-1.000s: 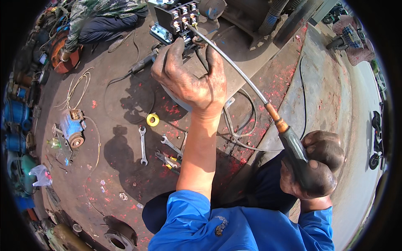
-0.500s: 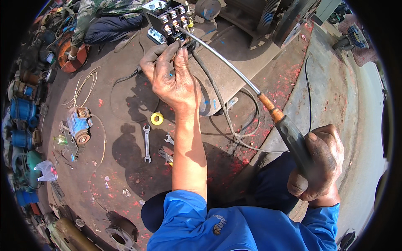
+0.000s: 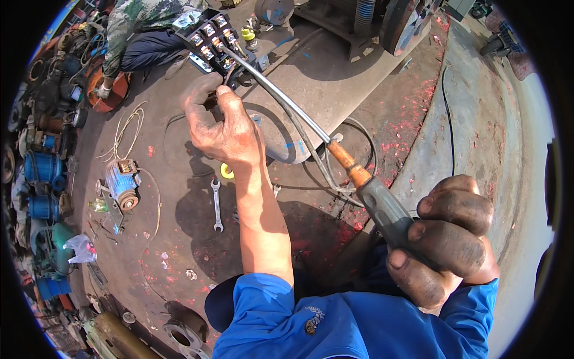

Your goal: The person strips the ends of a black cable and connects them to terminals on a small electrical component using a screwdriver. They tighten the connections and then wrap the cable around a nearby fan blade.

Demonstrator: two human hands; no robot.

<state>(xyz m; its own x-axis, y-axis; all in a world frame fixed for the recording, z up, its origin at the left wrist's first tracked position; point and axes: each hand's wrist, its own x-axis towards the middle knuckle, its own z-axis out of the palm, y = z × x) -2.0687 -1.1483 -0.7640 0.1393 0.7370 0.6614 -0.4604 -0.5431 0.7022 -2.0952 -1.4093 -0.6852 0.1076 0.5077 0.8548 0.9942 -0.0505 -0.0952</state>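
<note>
The right hand [image 3: 451, 239], at the right of the frame, is wrapped around a screwdriver [image 3: 344, 157] that slants up-left to the terminals [image 3: 208, 30] of the black block [image 3: 192, 37], upper left of centre. The left hand [image 3: 224, 128], fingers curled, is just below the block; whether it pinches anything I cannot tell. A wrench [image 3: 216, 203] lies left of centre.

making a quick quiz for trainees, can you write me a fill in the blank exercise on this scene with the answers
1. The hand gripping the screwdriver is the person's ____ one.
2. The left hand is near a terminal block whose body is coloured ____.
3. The tape roll seen beside the left forearm is coloured ____.
4. The person's shirt is coloured ____.

Missing words: right; black; yellow; blue.
</note>
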